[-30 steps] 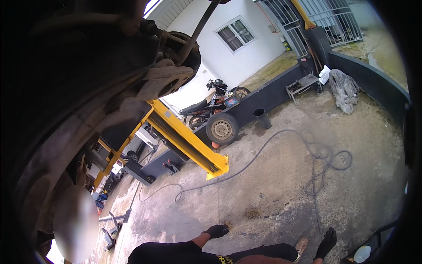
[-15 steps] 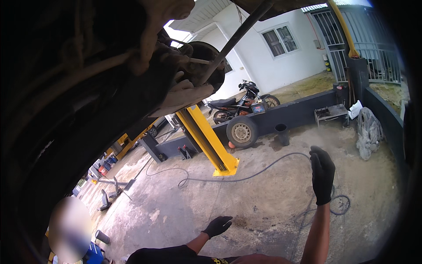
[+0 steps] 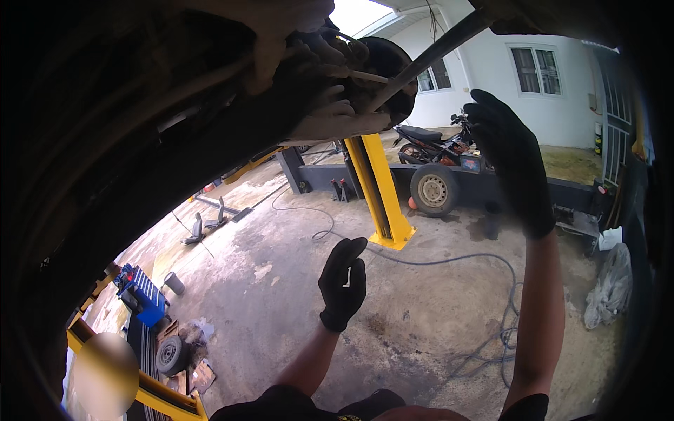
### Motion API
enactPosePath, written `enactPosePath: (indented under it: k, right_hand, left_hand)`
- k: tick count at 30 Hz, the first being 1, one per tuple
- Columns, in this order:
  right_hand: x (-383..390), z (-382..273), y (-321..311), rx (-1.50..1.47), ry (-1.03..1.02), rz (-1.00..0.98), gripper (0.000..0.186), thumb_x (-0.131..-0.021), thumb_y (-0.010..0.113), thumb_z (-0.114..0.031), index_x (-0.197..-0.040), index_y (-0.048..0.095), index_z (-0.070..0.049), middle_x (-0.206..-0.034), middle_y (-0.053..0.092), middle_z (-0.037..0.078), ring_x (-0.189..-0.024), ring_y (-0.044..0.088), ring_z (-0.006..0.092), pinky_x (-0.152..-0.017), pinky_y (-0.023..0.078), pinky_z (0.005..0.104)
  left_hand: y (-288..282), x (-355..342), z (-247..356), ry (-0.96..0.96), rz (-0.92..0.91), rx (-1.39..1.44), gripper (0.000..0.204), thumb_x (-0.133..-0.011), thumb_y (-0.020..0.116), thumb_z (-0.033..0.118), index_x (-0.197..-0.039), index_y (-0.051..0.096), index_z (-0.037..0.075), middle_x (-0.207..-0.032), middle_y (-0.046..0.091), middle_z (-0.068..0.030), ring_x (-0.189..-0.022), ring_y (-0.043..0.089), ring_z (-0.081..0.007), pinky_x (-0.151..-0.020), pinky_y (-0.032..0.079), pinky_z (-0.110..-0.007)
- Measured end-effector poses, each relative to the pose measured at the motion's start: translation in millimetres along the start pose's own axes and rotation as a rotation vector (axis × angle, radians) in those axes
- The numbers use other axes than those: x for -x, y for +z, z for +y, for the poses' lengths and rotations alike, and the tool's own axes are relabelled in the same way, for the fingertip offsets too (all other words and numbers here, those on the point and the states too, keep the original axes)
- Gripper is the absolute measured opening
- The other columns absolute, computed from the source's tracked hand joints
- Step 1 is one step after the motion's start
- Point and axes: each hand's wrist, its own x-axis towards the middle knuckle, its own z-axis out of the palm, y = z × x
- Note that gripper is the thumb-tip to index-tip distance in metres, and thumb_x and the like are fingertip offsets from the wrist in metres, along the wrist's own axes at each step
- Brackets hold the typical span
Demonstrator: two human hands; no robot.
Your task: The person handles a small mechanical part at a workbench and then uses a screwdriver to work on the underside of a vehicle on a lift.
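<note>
Both of my hands wear black gloves and are raised, with nothing in them. My left hand (image 3: 342, 286) is held up over the floor, its fingers together and a small gap between them and the thumb. Higher and to the right, my right hand (image 3: 511, 165) has its fingers slightly bent and touches nothing. Above and to the left looms the dark underside of a raised vehicle (image 3: 203, 84). Its round brake part (image 3: 397, 70) and a lower suspension arm (image 3: 337, 128) show near the top middle. A long dark bar (image 3: 439, 52) slants up to the right from there.
A yellow lift post (image 3: 382, 193) stands ahead. A hose (image 3: 456, 259) snakes over the concrete floor. Beyond are a loose wheel (image 3: 433, 191), a motorcycle (image 3: 428, 144) and a low dark wall (image 3: 323, 175). A blue tool cart (image 3: 146, 295) and another tire (image 3: 171, 355) are at left.
Both hands have risen, the right one now near the height of the motorcycle. The view has swung left, bringing the tool cart and second tire into sight.
</note>
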Motion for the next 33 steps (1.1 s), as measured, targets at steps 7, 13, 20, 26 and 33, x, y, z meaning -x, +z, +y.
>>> enactPosePath:
  k: [7,13,20,26,33]
  right_hand:
    - [-108,40,46,0.29,-0.598,-0.136,0.03,-0.105,0.061,-0.02,-0.13,0.069,-0.005,-0.121,0.071,0.012,-0.113,0.065,0.0132,-0.1,0.053,0.0314]
    - [-93,28,109,-0.766,-0.013,0.123,0.037,-0.106,0.058,-0.031,-0.125,0.069,-0.001,-0.104,0.071,0.005,-0.099,0.064,0.0134,-0.092,0.046,0.0305]
    - [-95,50,117,-0.804,0.005,0.153,0.04,-0.108,0.054,-0.029,-0.133,0.066,-0.001,-0.124,0.071,0.012,-0.119,0.067,0.0224,-0.104,0.051,0.0374]
    - [-93,43,118,-0.609,-0.238,0.111,0.038,-0.1,0.054,0.002,-0.136,0.065,-0.005,-0.129,0.069,0.016,-0.12,0.067,0.0313,-0.105,0.053,0.0409]
    - [-97,42,110,-0.594,-0.252,0.048,0.033,-0.1,0.056,0.0,-0.13,0.067,-0.003,-0.121,0.071,0.016,-0.115,0.069,0.0286,-0.098,0.055,0.0376]
  left_hand:
    - [-37,-88,73,0.248,0.508,-0.024,0.034,-0.098,0.05,0.001,-0.125,0.068,-0.005,-0.12,0.074,-0.0171,-0.114,0.071,-0.0274,-0.104,0.051,-0.038]
    - [-83,-122,96,0.32,0.642,-0.56,0.03,-0.101,0.056,0.001,-0.129,0.066,-0.002,-0.12,0.073,-0.0186,-0.112,0.07,-0.0339,-0.101,0.056,-0.041]
    - [-111,-143,106,0.425,0.827,-1.339,0.036,-0.095,0.071,0.003,-0.13,0.064,-0.001,-0.128,0.066,-0.0171,-0.117,0.063,-0.0292,-0.1,0.051,-0.039]
    - [-170,-207,155,0.547,0.625,-1.269,0.034,-0.097,0.069,0.008,-0.13,0.064,-0.002,-0.127,0.065,-0.0166,-0.115,0.063,-0.0276,-0.099,0.05,-0.038]
    - [-180,-264,168,0.406,0.493,-0.764,0.034,-0.098,0.068,0.01,-0.13,0.063,-0.001,-0.125,0.065,-0.0161,-0.113,0.064,-0.0268,-0.097,0.051,-0.037]
